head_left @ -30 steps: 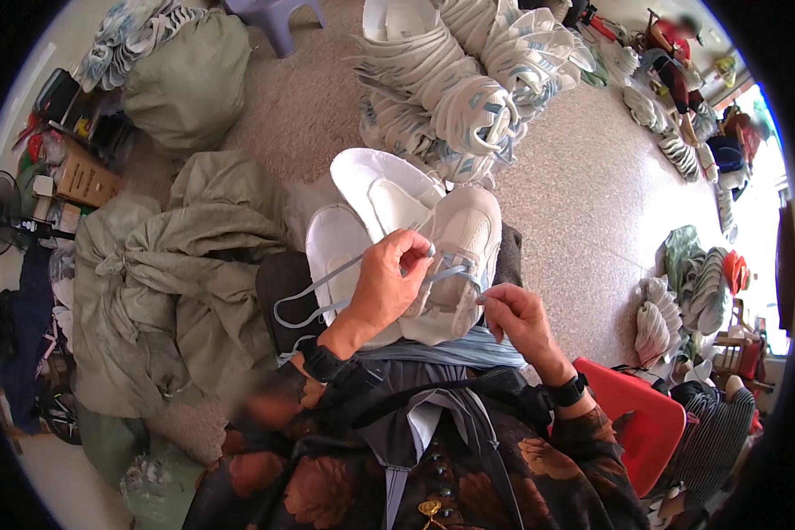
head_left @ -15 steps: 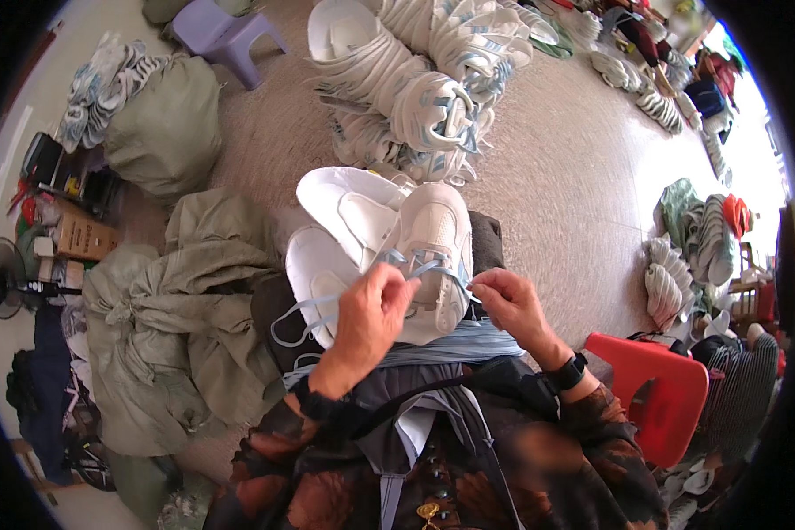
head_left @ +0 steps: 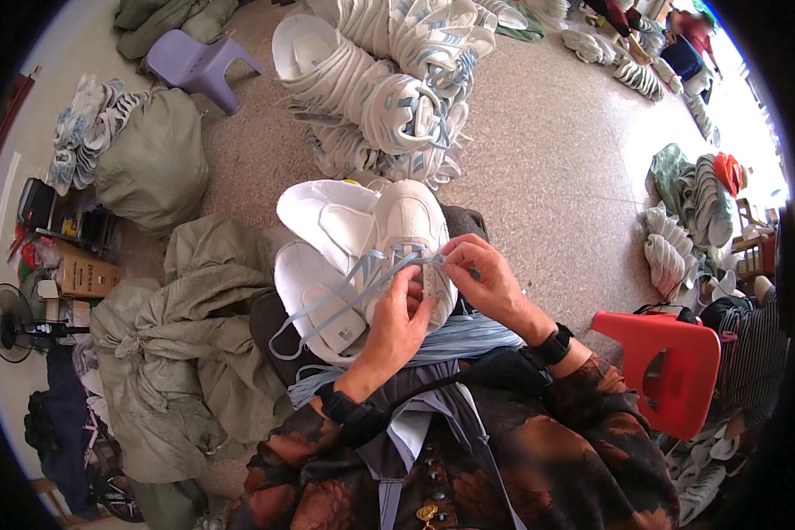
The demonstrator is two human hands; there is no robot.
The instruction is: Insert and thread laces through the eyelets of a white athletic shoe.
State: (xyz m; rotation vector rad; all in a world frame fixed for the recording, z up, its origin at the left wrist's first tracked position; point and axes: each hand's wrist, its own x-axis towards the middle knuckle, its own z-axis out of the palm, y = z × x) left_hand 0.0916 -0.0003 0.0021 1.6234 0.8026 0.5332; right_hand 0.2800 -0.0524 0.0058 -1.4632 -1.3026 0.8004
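A white shoe upper [head_left: 412, 212] stands in front of me, pale blue lace [head_left: 331, 301] threaded through some of its eyelets and trailing left in a loop. My right hand [head_left: 490, 281] pinches the lace between thumb and fingertips at the upper's right eyelet row. Below it, my left hand [head_left: 396, 325] is closed with thumb and fingers on the lower opening edge of the upper; its fingertips are partly hidden. Two more white pieces, an open upper [head_left: 314, 205] and another one below it [head_left: 299, 269], lie to the left. A bundle of blue laces [head_left: 455, 343] rests across my lap.
Stacked white uppers [head_left: 362, 97] lie on the floor ahead. A purple stool [head_left: 190, 60], stuffed green sacks [head_left: 155, 159] and a fan [head_left: 9, 322] are left. At right stand a red chair [head_left: 667, 358] and more stacked uppers [head_left: 667, 252]. People sit at the far right.
My right hand has moved left and up to the lace at the eyelets. The left hand has gone from the lace to the upper's edge. The view has shifted slightly.
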